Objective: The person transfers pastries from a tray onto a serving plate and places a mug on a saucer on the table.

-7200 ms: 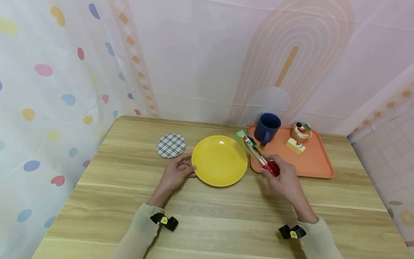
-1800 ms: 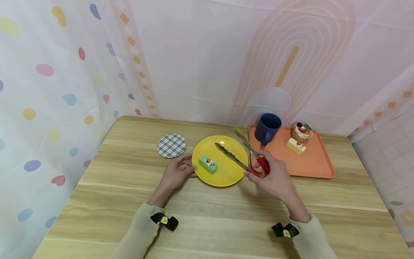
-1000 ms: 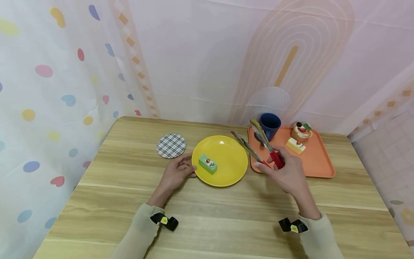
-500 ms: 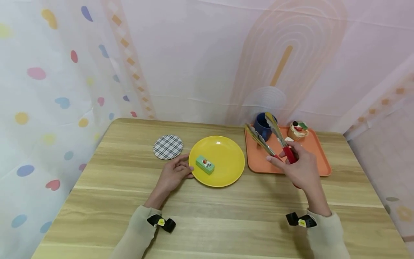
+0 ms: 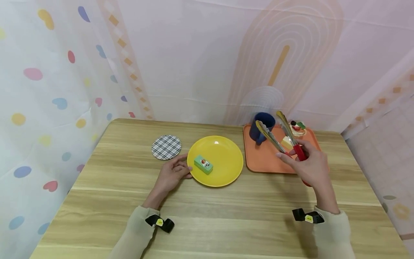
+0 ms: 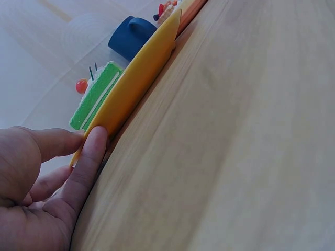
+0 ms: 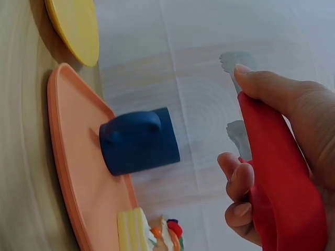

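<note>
My right hand [image 5: 308,163] grips the red handles of metal tongs [image 5: 295,145], whose arms are spread with nothing between them. The tongs hang above the orange tray [image 5: 266,162]. Behind their arms, a yellow cake slice [image 5: 287,142] and a cupcake [image 5: 298,128] with fruit on top are partly hidden. With thumb and fingers, my left hand [image 5: 171,173] pinches the left rim of the yellow plate [image 5: 226,158]. On that plate's left part lies a green cake slice [image 5: 203,164] topped with a small red ball.
A dark blue mug [image 5: 258,131] stands at the tray's back left, its handle toward me. Left of the plate lies a round checked coaster [image 5: 166,147]. A patterned cloth [image 5: 194,64] hangs behind the wooden table [image 5: 207,223].
The green cake slice went from the tongs onto the plate. Afterwards the tongs, spread apart, moved right in my right hand over the tray. My left hand stayed at the plate's rim.
</note>
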A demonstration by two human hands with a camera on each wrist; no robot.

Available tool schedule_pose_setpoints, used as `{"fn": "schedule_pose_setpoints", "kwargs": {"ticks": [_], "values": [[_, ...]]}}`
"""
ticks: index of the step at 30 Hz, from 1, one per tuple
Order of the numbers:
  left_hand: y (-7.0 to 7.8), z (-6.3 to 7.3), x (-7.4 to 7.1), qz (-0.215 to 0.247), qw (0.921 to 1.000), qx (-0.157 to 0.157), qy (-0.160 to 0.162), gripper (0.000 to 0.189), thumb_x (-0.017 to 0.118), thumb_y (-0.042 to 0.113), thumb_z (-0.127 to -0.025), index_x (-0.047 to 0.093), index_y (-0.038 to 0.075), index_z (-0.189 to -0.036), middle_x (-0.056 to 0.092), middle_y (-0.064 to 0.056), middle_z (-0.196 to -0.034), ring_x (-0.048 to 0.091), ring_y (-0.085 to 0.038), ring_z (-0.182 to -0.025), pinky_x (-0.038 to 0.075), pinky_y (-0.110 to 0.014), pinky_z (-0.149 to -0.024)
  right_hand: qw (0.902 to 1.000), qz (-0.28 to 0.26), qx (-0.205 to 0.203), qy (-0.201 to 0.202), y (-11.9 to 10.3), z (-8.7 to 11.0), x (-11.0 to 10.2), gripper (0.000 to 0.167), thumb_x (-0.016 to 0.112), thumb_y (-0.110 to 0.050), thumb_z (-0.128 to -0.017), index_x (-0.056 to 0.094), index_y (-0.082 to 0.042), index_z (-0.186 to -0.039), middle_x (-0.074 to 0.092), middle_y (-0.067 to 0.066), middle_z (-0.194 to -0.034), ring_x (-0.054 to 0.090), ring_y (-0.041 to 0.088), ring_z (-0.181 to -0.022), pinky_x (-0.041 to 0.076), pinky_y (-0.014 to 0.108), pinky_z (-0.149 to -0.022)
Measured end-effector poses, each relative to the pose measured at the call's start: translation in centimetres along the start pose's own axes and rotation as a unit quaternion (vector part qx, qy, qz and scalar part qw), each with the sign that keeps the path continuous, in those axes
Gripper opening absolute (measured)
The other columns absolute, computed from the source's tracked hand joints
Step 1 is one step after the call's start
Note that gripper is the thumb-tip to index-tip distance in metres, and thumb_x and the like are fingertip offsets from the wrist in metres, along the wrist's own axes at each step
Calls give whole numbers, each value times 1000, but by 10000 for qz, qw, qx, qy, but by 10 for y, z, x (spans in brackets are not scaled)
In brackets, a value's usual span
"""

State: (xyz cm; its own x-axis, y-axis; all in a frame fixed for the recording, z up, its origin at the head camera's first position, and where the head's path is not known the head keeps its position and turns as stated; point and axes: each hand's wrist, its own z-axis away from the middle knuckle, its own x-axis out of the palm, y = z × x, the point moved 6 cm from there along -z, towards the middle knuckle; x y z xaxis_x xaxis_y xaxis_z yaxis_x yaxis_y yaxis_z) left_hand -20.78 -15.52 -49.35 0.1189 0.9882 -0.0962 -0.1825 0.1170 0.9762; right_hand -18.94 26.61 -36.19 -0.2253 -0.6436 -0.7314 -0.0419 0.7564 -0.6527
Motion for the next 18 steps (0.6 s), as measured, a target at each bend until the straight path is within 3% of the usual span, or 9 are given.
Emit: {"fn": "schedule_pose_setpoints", "kwargs": {"ticks": [10, 18], "values": [[0, -1, 0, 9, 10000, 36, -13, 56, 68, 2, -97, 49, 7, -150, 62, -15, -108, 73, -11, -86, 69, -30, -81, 9998, 186, 92, -28, 14, -3, -9, 67, 82, -51, -84, 62, -6, -130, 69, 12, -92, 58, 11, -68, 50, 21, -53], [-2, -2, -1, 67, 10000, 46, -19, 55, 69, 2, -96, 51, 10, -148, 63, -15, -107, 73, -13, -85, 69, -33, -80, 9991, 349, 187, -162, 28, -7, -13, 72, 78, -53, -87, 61, -4, -135, 71, 23, -110, 62, 27, -85, 49, 20, -57]]}}
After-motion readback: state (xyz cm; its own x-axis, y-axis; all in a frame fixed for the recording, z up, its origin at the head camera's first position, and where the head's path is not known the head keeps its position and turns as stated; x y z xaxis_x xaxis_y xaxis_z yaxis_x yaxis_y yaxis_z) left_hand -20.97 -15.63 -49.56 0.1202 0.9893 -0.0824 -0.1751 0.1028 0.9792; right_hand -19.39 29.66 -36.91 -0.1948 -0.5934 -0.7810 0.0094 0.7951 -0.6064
